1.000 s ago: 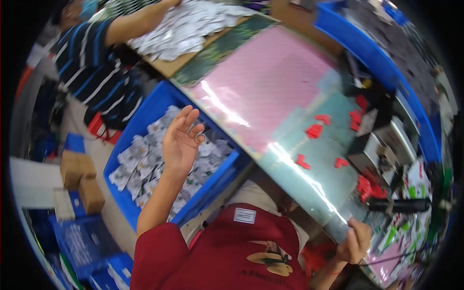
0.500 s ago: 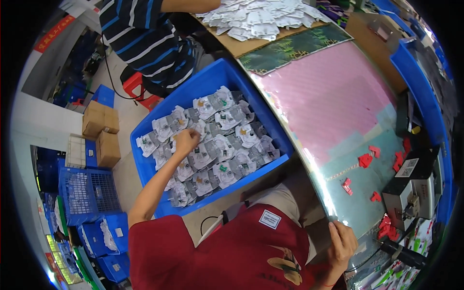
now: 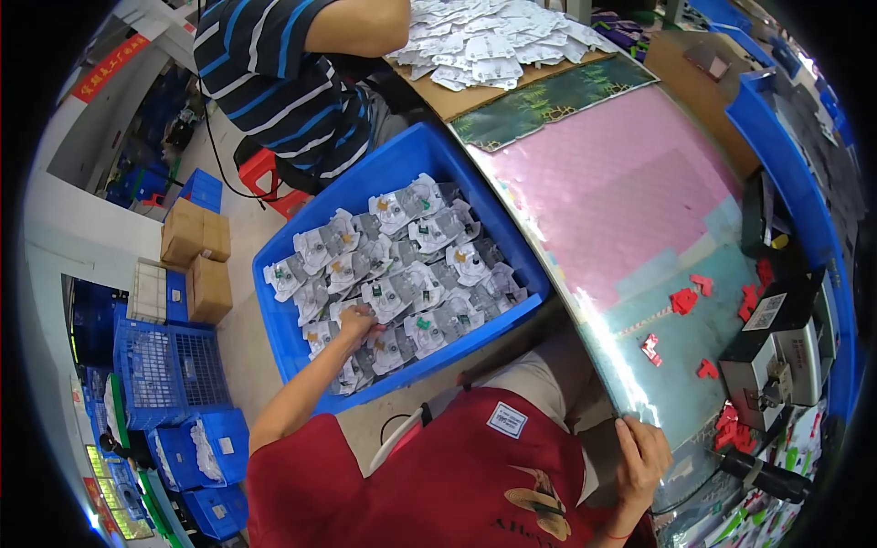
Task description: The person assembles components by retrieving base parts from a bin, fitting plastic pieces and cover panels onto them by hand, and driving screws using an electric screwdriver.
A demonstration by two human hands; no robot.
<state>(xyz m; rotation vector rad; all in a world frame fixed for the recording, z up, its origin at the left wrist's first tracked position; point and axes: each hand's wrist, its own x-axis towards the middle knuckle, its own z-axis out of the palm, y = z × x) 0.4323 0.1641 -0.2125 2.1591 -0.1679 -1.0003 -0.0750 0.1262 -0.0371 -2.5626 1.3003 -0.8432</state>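
A large blue plastic bin (image 3: 416, 146) stands to the left of the table, holding rows of white-and-grey moulded plastic parts (image 3: 388, 297), some with small green or orange pieces on them. Over the near-left part of these rows is my left hand (image 3: 357, 321), its fingers curled down among the parts. What its fingertips hold, if anything, is hidden. At the table's near edge rests my right hand (image 3: 644, 458), fingers laid over the edge and holding nothing. Small red plastic pieces (image 3: 682, 301) lie scattered on the table top, beyond my right hand.
The table (image 3: 612, 201) has a pink and green covering. A heap of white flat parts (image 3: 493, 41) lies at its far end. On the right stands a metal-and-black device (image 3: 772, 365). A person in a striped shirt (image 3: 274, 82) sits beyond the bin. Cartons (image 3: 208, 288) and blue crates (image 3: 151, 374) stand left.
My left hand has moved nearer to me across the parts, from the middle rows to the nearer ones. My right hand stays at the table edge. The other person's arm has come lower.
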